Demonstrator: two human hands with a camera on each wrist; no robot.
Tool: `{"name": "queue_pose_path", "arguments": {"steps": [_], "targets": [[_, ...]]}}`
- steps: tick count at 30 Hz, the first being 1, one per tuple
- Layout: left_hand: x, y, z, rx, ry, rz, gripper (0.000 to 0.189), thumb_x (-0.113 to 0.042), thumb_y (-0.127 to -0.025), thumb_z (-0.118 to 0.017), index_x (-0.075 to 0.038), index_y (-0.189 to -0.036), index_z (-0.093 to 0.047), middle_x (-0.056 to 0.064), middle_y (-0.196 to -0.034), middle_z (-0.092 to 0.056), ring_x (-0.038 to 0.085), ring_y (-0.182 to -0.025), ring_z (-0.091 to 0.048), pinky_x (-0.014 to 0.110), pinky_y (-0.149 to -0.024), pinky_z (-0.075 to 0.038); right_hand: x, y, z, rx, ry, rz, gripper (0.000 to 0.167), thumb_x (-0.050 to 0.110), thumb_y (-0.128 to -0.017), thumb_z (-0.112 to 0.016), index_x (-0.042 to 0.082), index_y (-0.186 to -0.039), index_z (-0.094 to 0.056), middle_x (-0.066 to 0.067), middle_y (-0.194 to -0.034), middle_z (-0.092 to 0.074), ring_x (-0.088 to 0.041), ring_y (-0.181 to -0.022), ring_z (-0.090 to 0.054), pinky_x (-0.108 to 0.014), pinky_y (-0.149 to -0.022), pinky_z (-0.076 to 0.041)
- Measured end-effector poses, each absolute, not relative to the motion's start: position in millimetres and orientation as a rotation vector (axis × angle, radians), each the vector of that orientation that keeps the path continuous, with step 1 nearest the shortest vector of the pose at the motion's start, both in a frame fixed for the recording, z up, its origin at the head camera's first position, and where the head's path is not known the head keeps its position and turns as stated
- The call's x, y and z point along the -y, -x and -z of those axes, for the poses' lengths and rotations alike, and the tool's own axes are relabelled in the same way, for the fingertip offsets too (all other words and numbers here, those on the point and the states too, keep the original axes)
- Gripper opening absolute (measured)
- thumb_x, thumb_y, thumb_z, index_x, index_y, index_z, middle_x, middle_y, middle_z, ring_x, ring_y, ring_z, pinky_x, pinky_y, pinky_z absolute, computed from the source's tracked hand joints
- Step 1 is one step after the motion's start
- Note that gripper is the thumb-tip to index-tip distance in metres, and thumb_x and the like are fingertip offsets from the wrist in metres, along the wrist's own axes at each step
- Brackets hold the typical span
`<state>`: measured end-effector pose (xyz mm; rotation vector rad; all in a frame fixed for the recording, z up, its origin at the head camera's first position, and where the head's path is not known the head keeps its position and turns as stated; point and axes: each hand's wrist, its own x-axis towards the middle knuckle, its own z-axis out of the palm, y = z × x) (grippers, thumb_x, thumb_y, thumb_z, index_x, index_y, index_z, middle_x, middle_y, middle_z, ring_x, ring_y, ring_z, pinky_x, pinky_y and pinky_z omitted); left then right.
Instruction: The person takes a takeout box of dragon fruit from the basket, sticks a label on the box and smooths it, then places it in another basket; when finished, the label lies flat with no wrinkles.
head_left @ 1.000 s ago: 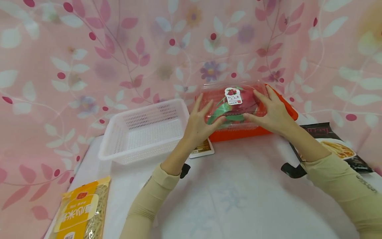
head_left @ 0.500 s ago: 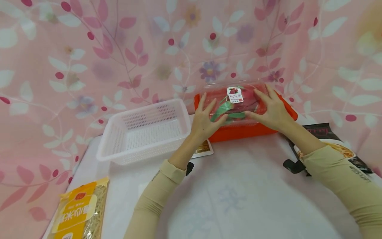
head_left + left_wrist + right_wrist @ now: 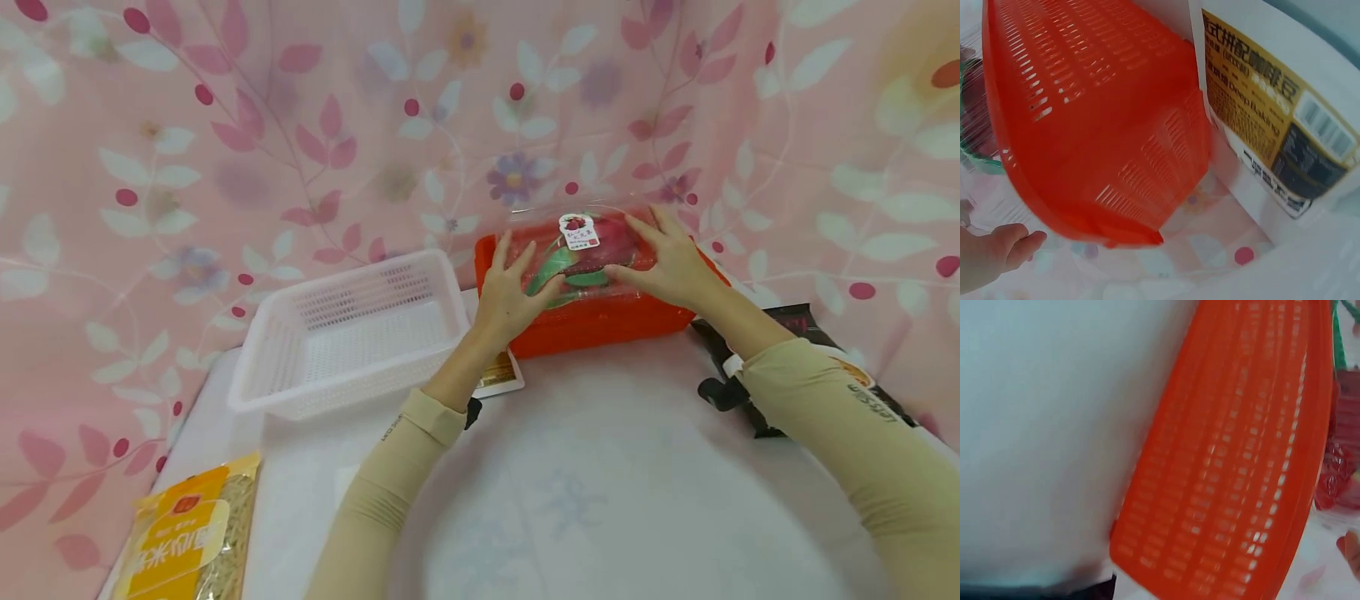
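Note:
Between them, my two hands hold a clear plastic box of dragon fruit (image 3: 579,232) over a red slotted basket (image 3: 600,327). The left hand (image 3: 510,304) grips the box's left end, thumb at the front edge and fingers spread up the side. At the opposite end the right hand (image 3: 671,262) holds it the same way. Red and green fruit shows through the plastic, under a white label. Seen from the left wrist, the basket (image 3: 1110,131) fills the middle and part of the left hand (image 3: 997,253) enters at lower left. Fingertips of the right hand (image 3: 1352,550) show at the right wrist view's edge.
A white slotted basket (image 3: 247,392) stands left of the red one. Partly behind the left forearm lies a coffee bean pouch (image 3: 501,377). A black food packet (image 3: 806,321) lies under the right forearm, a yellow noodle bag (image 3: 180,533) at front left. A floral curtain (image 3: 450,108) closes the back.
The head view has turned slightly right. The box has shifted a little up and right over the red basket, showing more of its front wall. The left hand has moved inward.

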<state>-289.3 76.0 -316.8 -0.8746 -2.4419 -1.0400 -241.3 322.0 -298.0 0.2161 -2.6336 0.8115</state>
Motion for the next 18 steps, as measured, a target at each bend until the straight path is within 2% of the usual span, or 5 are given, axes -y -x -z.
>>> {"name": "queue_pose_path", "arguments": {"steps": [5, 8, 11, 18], "targets": [[-84.4, 297.5, 321.2, 2.534, 0.861, 1.051, 0.073, -0.056, -0.083, -0.054, -0.017, -0.142, -0.036, 0.000, -0.153, -0.006, 0.030, -0.130, -0.032, 0.038, -0.092, -0.043, -331.5, 251.1, 300.9, 2.679, -0.202, -0.817, 0.087, 0.053, -0.077, -0.065, 0.008, -0.143, -0.030, -0.019, -0.151, -0.008, -0.042, -0.135, -0.009, -0.068, -0.095, -0.019], [-88.2, 301.4, 322.8, 2.575, 0.849, 1.035, 0.074, -0.058, -0.083, -0.052, -0.017, -0.142, -0.035, 0.003, -0.153, -0.008, 0.029, -0.125, -0.040, 0.036, -0.088, -0.047, -335.7, 255.8, 302.9, 2.715, -0.173, -0.823, 0.087, 0.055, -0.077, -0.064, 0.010, -0.144, -0.030, -0.019, -0.151, -0.007, -0.042, -0.135, -0.008, -0.069, -0.094, -0.020], [-90.4, 305.4, 325.1, 2.616, 0.838, 1.022, 0.075, -0.060, -0.083, -0.052, -0.017, -0.142, -0.036, 0.006, -0.153, -0.008, 0.029, -0.124, -0.042, 0.036, -0.086, -0.048, -338.6, 261.0, 306.2, 2.745, -0.166, -0.853, 0.086, 0.055, -0.078, -0.063, 0.012, -0.145, -0.028, -0.018, -0.151, -0.006, -0.042, -0.135, -0.007, -0.069, -0.094, -0.020], [-92.8, 313.5, 333.4, 2.774, 0.847, 0.989, 0.081, -0.062, -0.079, -0.054, -0.017, -0.143, -0.034, 0.005, -0.153, -0.005, 0.028, -0.134, -0.025, 0.041, -0.097, -0.039, -346.3, 269.7, 322.4, 2.847, -0.112, -0.932, 0.089, 0.058, -0.077, -0.061, 0.015, -0.146, -0.025, -0.018, -0.151, -0.005, -0.043, -0.135, -0.006, -0.069, -0.092, -0.023]]}}
